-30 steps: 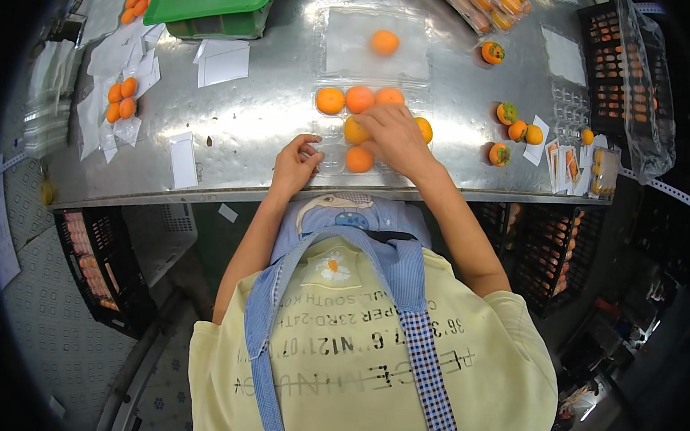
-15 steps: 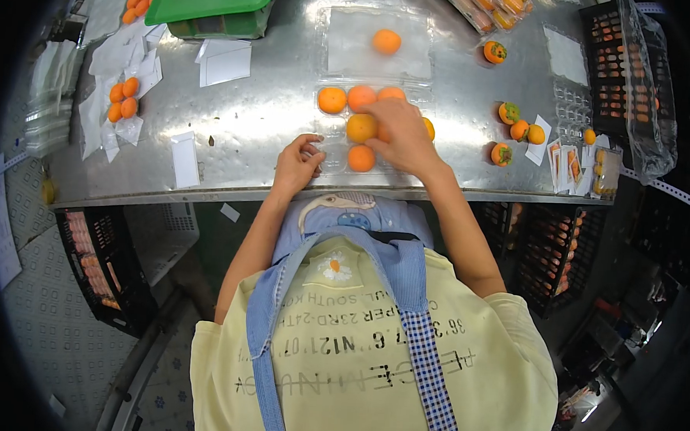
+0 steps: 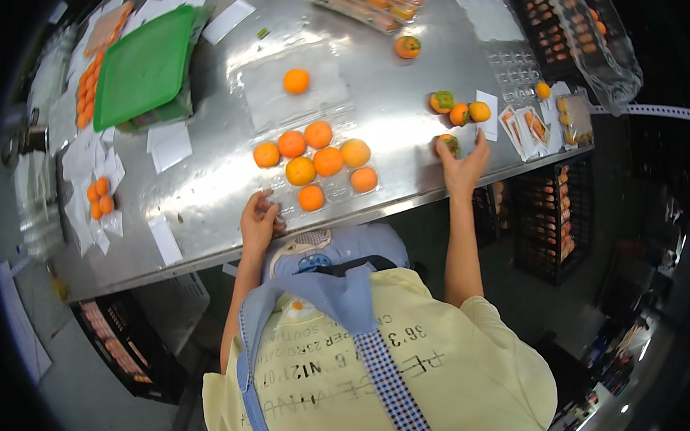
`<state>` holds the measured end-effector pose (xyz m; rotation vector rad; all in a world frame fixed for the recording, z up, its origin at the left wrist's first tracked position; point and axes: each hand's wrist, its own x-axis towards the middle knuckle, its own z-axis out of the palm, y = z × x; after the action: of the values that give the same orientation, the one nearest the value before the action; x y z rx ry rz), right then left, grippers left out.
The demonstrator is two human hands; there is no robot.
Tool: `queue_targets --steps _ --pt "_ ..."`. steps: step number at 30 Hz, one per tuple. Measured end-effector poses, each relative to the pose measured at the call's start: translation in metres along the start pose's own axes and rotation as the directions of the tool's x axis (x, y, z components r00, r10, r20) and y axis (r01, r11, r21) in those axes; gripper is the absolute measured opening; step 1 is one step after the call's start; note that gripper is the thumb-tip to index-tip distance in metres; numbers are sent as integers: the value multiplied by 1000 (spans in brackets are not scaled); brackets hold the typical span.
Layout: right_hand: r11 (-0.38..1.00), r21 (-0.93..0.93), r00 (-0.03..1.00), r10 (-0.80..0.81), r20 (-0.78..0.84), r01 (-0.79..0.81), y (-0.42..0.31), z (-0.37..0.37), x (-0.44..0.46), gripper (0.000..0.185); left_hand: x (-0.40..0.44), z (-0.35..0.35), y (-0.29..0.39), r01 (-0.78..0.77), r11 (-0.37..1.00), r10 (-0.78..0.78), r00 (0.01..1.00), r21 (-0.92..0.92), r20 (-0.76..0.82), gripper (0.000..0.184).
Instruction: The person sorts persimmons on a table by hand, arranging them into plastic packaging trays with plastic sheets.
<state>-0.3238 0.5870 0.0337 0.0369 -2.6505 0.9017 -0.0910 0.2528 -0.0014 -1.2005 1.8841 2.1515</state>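
Note:
My right hand (image 3: 465,165) reaches over a persimmon (image 3: 448,145) with a green calyx, thumb and fingers spread around it; I cannot tell whether they touch it. Just beyond sit a greenish-topped persimmon (image 3: 441,102) and two more orange fruits, one of them a persimmon (image 3: 459,114). My left hand (image 3: 259,220) rests at the table's front edge, fingers loosely curled and apart, holding nothing visible. It is beside a clear plastic tray (image 3: 337,193) bearing several orange fruits (image 3: 328,161). The tray's open lid (image 3: 269,102), lined with a white sheet, carries a single fruit (image 3: 296,81).
A green lid (image 3: 146,68) covers a container at the left. Filled clear packs (image 3: 364,4) and a lone persimmon (image 3: 407,47) lie at the back. Picture cards (image 3: 525,131) and a black crate (image 3: 561,28) stand right. Crates of fruit (image 3: 551,218) sit under the table.
My right hand has left the fruits on the tray and moved right to the loose persimmons. More fruit shows uncovered on the tray. The view has turned and shifted right.

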Motion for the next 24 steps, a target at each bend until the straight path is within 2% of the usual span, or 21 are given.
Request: queue_targets --steps 1,2,4,11,15,18,19,21,24 --pt "1000 1 998 22 51 -22 4 6 -2 93 -2 2 1 3 1000 -3 1000 -2 0 35" --pt "999 -22 996 37 82 -35 6 11 -6 95 -4 5 2 2 1000 -2 1000 0 -3 36" --pt "995 47 989 80 125 -87 9 22 -4 97 -6 13 0 -2 1000 2 1000 4 -15 36" --pt "998 52 998 -30 55 28 25 37 28 101 -10 53 7 -6 999 6 1000 50 2 35" --pt "994 104 995 -33 93 24 31 36 43 100 -10 81 9 -4 1000 3 1000 29 27 35" --pt "977 199 991 51 121 -74 32 25 46 84 -9 97 6 -42 998 40 999 45 37 36" --pt "888 398 963 153 222 -232 37 23 46 72 -7 101 5 -36 998 34 999 47 37 36" --pt "534 657 844 270 464 -532 42 13 45 52 -10 108 10 -12 999 12 1000 42 3 35" --pt "-24 730 715 180 675 -683 30 -7 45 47 -12 110 11 -7 999 8 1000 40 -26 34"
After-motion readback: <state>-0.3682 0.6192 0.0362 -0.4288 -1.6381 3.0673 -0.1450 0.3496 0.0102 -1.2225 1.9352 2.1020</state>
